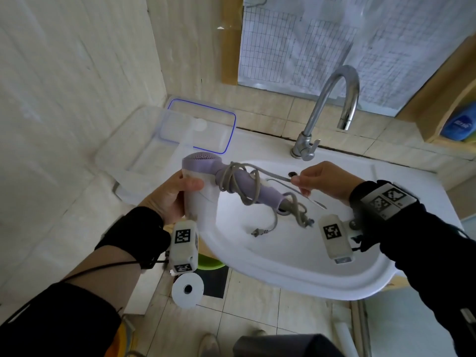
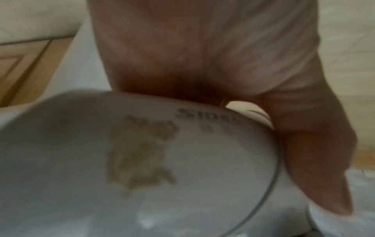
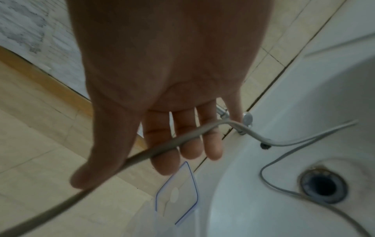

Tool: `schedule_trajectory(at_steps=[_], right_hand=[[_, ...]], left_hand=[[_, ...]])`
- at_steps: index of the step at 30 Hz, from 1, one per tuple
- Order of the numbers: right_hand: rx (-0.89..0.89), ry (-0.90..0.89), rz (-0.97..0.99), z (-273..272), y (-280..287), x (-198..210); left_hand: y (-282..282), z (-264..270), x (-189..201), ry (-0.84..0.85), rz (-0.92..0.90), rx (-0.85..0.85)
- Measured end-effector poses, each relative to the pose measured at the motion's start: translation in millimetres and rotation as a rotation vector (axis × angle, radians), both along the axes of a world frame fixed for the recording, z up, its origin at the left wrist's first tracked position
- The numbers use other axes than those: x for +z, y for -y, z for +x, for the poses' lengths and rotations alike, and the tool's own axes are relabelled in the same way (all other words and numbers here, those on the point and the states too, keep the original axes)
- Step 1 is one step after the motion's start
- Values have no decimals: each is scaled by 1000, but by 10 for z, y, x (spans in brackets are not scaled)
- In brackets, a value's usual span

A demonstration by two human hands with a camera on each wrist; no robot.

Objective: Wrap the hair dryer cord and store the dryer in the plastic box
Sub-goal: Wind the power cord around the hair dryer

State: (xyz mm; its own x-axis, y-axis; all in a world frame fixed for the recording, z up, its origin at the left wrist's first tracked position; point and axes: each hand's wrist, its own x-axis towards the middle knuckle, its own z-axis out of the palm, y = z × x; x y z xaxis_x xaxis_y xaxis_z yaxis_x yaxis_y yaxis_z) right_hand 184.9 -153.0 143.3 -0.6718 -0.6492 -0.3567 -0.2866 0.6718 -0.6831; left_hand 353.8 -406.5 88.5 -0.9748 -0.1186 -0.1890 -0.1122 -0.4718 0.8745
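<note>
My left hand (image 1: pixel 177 191) grips the white barrel of a lilac and white hair dryer (image 1: pixel 206 171) over the sink's left rim. In the left wrist view my palm (image 2: pixel 202 56) and thumb curl round the white barrel (image 2: pixel 142 160). The grey cord (image 1: pixel 237 181) is looped a few times round the lilac handle. My right hand (image 1: pixel 304 181) pinches a loose stretch of it to the right of the handle. In the right wrist view the cord (image 3: pixel 162 144) runs between thumb and fingers (image 3: pixel 162 160). The plug (image 1: pixel 257 231) dangles over the basin. The clear plastic box (image 1: pixel 134 155) stands open at the left.
The blue-rimmed lid (image 1: pixel 203 124) leans on the wall behind the box. A white sink (image 1: pixel 283 274) with a steel faucet (image 1: pixel 332 104) and drain (image 3: pixel 322 184) lies below the hands. A paper roll (image 1: pixel 187 288) sits on the floor and a blue bottle (image 1: pixel 461 124) on a shelf at right.
</note>
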Motion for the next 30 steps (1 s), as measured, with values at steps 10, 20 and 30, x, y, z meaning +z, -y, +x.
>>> schedule_trajectory(at_steps=[10, 20, 30], right_hand=[[-235, 285, -268, 571, 278, -588], [27, 51, -200, 686, 297, -441], [52, -92, -120, 394, 244, -72]], left_hand=[[-478, -142, -2, 23, 253, 214], [-374, -236, 26, 40, -376, 457], [-291, -109, 5, 59, -717, 283]])
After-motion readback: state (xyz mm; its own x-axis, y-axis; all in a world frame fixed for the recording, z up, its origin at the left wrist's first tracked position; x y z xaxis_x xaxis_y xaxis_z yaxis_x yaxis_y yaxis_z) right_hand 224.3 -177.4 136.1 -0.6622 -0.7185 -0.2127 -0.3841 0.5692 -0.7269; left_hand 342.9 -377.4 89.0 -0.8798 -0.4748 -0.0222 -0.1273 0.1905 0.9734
